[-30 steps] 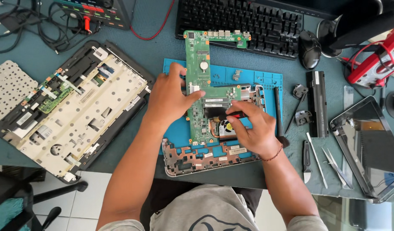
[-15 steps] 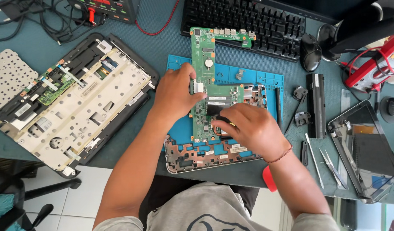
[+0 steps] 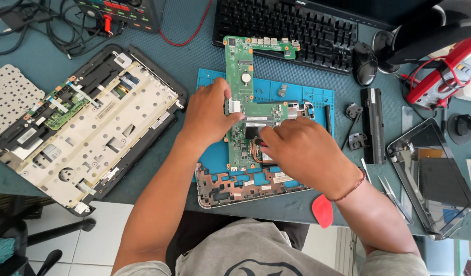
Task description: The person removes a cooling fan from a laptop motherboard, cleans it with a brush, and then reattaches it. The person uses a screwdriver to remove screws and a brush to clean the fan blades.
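A green laptop motherboard (image 3: 239, 66) lies on a blue work mat (image 3: 307, 96), over a laptop base frame (image 3: 235, 188). My left hand (image 3: 209, 113) rests on the board's left edge, fingers pressing by a small white connector. My right hand (image 3: 303, 151) is curled over the board's lower middle, fingertips pinched near the dark chip and copper cooling part. Whether it holds a small tool or part is hidden by the fingers.
A disassembled laptop top case (image 3: 87, 128) lies at left, a loose keyboard panel (image 3: 10, 97) beyond it. A black keyboard (image 3: 291, 28) and mouse (image 3: 365, 62) sit at the back. A battery (image 3: 373, 123), tweezers (image 3: 394, 197), a red pry pick (image 3: 322, 210) and a metal tray (image 3: 429, 179) lie at right.
My right hand has slid left and up across the board toward my left hand. My left hand stays on the board's edge. The view has shifted slightly.
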